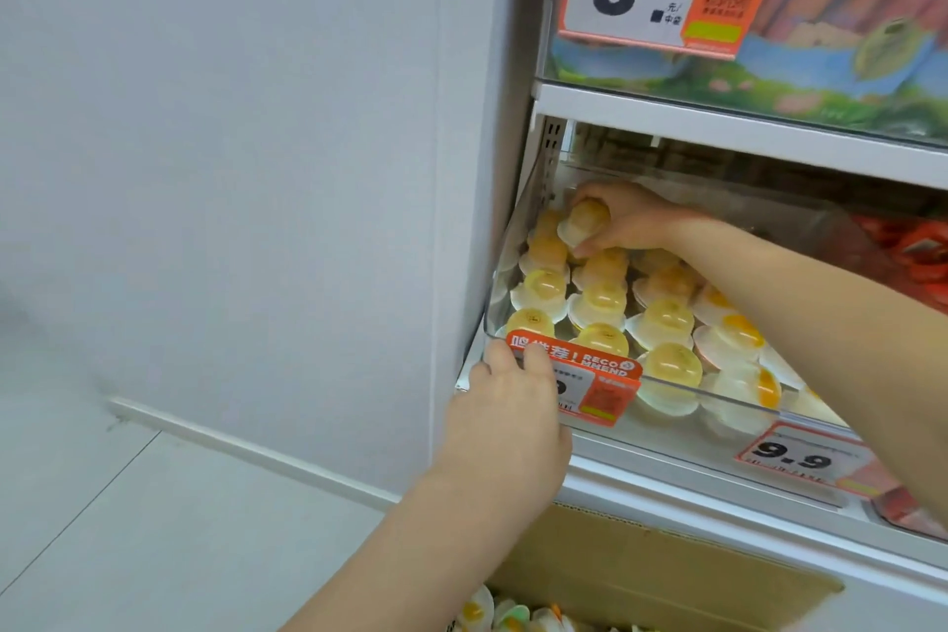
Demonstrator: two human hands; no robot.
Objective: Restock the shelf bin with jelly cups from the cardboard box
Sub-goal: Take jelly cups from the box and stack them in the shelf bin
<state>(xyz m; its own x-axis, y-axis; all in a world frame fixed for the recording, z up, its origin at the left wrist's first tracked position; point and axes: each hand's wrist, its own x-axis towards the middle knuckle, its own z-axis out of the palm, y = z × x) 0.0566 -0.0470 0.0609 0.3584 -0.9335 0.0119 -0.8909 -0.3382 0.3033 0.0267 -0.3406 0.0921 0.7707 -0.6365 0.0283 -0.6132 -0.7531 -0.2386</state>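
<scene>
A small dome-shaped jelly cup (585, 221) of clear plastic, with a yellow-orange centre and a wide scalloped white rim, is pinched between the curled fingers and thumb of the right hand (628, 221), deep at the back left corner of the clear, hard-walled plastic shelf bin (492, 293). The cup is held tilted, just above the rows already laid there. Those rows of glossy jelly cups (605, 303) are packed rim to rim, domes up, pale yellow to orange, each with a smooth rounded top and a flat frilled flange. The front left corner of the bin is gripped by the left hand (508, 405), fingers curled over the top edge, partly covering an orange-red recommendation tag with white lettering (595, 375) clipped to the front wall. Below, the brown corrugated cardboard box (667, 575) is seen with matte flaps open, and more loose jelly cups (492, 613) are glimpsed inside at the bottom edge. A white price card reading 9.9 (795, 459) is fixed to the shelf rail on the right.
</scene>
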